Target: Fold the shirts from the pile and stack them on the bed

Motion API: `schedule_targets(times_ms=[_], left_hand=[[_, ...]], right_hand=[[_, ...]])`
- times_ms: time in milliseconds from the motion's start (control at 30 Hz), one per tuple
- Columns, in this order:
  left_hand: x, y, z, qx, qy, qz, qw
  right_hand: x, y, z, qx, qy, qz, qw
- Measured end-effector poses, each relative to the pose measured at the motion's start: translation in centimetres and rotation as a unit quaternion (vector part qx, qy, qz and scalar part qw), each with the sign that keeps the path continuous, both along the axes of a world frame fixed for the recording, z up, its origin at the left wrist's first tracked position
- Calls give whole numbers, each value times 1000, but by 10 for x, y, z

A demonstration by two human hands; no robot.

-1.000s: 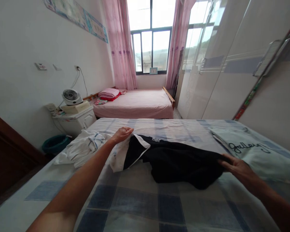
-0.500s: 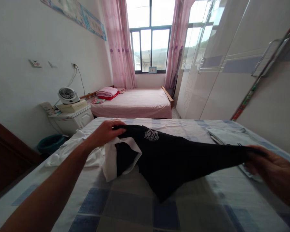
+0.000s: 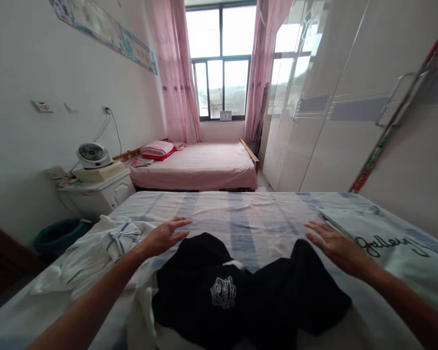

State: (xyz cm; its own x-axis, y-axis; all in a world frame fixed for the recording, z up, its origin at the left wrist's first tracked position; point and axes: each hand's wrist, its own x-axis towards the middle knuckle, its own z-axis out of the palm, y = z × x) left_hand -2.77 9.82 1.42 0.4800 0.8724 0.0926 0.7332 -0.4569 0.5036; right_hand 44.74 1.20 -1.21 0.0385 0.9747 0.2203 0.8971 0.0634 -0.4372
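Half a second ago both hands held the black shirt (image 3: 233, 291) stretched up in the air; now it lies flat on the checked bed (image 3: 255, 214), close to the person, and both hands have let it go.

Far on the left, a small white fan (image 3: 91, 154) sits on a white cabinet (image 3: 102, 192) by the wall, and a dark green bin (image 3: 56, 236) stands on the floor below it. Next comes a crumpled white garment (image 3: 95, 248) with a blue stripe, lying on the left side of the bed. The left hand (image 3: 164, 236) is open with fingers spread flat. It rests just beside the upper left edge of the black shirt, between that shirt and the white garment. It grips nothing.

The black shirt is in the middle, with a white badge facing up and a bit of white cloth showing at its left edge. Behind it, further back, is a pink bed (image 3: 204, 167) under the window (image 3: 221, 82).

The right hand (image 3: 332, 243) is open too, palm down, fingers spread, just beside the upper right edge of the black shirt. It holds nothing. To its right lies a pale green shirt (image 3: 397, 243) with dark writing on it. A tall white wardrobe (image 3: 350, 121) stands along the right wall.
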Motion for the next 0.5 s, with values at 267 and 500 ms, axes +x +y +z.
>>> schedule_targets(times_ms=[267,500], left_hand=[[67,64,-70,46,205,-25,977],[84,134,-73,53,214,46,974]], right_hand=[[-30,81,-64,-94,-219,-10,971],[-14,157,-58,-117,-216,-62,967]])
